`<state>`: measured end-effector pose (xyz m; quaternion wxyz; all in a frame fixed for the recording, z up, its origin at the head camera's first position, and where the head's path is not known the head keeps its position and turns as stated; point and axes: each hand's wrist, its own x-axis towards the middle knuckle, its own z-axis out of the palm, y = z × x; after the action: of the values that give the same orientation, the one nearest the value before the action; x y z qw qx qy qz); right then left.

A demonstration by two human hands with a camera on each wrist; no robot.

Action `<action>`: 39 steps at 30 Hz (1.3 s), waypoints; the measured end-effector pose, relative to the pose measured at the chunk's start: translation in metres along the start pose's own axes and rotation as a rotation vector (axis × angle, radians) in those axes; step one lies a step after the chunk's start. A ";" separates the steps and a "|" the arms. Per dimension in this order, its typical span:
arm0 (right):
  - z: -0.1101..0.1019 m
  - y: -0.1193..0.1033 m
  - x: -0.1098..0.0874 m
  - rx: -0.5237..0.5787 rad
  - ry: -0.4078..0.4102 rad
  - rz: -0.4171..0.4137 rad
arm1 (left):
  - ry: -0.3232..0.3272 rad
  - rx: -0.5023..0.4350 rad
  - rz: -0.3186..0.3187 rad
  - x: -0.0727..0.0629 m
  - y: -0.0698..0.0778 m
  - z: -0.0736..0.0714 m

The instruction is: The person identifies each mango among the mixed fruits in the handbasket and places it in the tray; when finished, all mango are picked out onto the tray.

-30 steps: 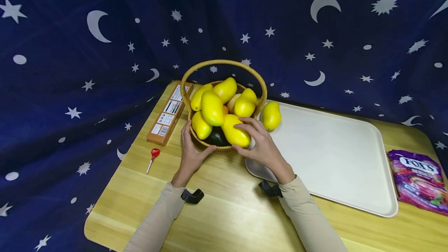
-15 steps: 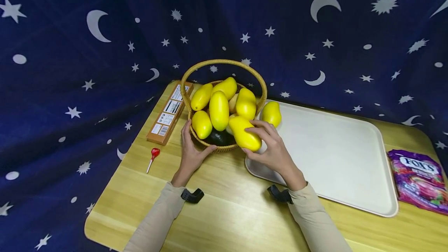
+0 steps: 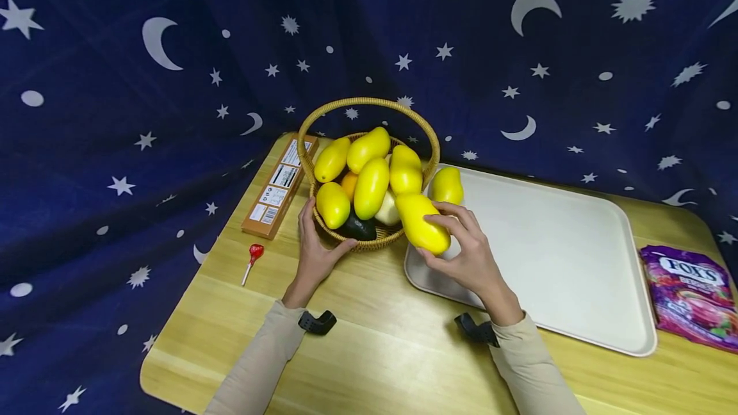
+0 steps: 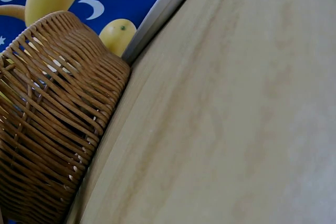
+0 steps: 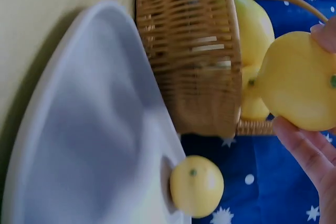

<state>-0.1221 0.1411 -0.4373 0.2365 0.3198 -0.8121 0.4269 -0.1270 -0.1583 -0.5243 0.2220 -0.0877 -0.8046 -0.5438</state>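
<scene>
A wicker basket [image 3: 373, 245] with a tall arched handle holds several yellow mangoes, a dark avocado [image 3: 359, 225], an orange fruit [image 3: 348, 184] and a pale round fruit [image 3: 388, 210]. My left hand [image 3: 318, 255] grips the basket's near left side, thumb along the rim. My right hand [image 3: 466, 252] pinches a yellow mango [image 3: 423, 226] between thumb and fingers, at the basket's right edge and over the tray's corner. The right wrist view shows this held mango [image 5: 296, 85] beside the basket wall. Another mango [image 3: 447, 186] lies on the tray's far left corner.
A white tray [image 3: 553, 261] lies right of the basket. Beyond its right end is a purple candy bag [image 3: 688, 296]. Left of the basket are an orange-brown box [image 3: 280, 187] with labels and a red lollipop [image 3: 252, 261]. A star-patterned dark blue cloth [image 3: 369, 31] hangs behind the table.
My right hand has lifted the mango out of the basket's front and carried it right. Another mango inside has shifted, exposing the pale and orange fruits. My left hand has stayed still.
</scene>
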 end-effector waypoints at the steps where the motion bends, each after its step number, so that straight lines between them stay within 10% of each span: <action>1: -0.002 0.001 -0.001 -0.004 0.019 0.000 | -0.003 -0.004 -0.004 0.000 0.001 0.000; 7: -0.017 0.013 -0.007 -0.036 0.094 0.049 | -0.010 0.008 -0.010 0.001 0.018 -0.003; 39: -0.034 0.098 -0.016 -0.200 0.244 0.636 | -0.010 0.010 -0.003 -0.001 0.002 -0.001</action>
<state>-0.1778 0.2169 -0.4830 0.2170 -0.0273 -0.8746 0.4327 -0.1248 -0.1585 -0.5223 0.2177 -0.0879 -0.8086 -0.5395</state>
